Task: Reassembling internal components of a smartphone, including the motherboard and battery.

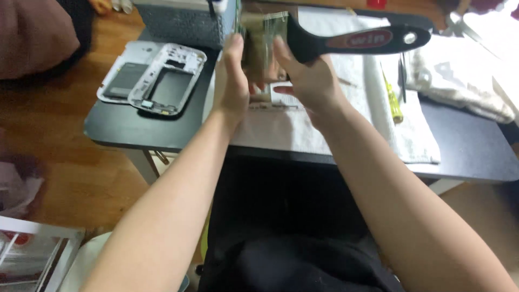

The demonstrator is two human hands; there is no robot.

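Forearms: two bare forearms rise from the lower edge of the head view and meet over the near half of the table.
Left hand (pixel 231 81): raised edge-on, fingers straight and close together, pressed flat against the left side of the held part; partly closed about it.
Right hand (pixel 309 81): fingers curled around the black handle of a brush with a red oval label (pixel 359 39), thumb lying against the right side of the held part; closed on the handle.
Held part: a thin greenish, partly see-through flat phone part (pixel 263 40), blurred, upright between the two hands, just above the cloth; the brush head meets it at its upper right. What kind of part it is cannot be told.
Beneath the hands: a white cloth (pixel 281 127) spread on the dark, round-cornered table (pixel 121 127).
Left of the left hand: a white plastic phone frame (pixel 168 81) lying partly over a white phone back shell with a dark battery (pixel 123 78), both flat on the table.
Right of the right hand: a yellow-handled screwdriver (pixel 393 97) and dark tweezers (pixel 403 75) on the cloth; further right, a folded white towel (pixel 459 81).
Beyond the hands: a grey woven basket (pixel 184 21) at the table's far edge.
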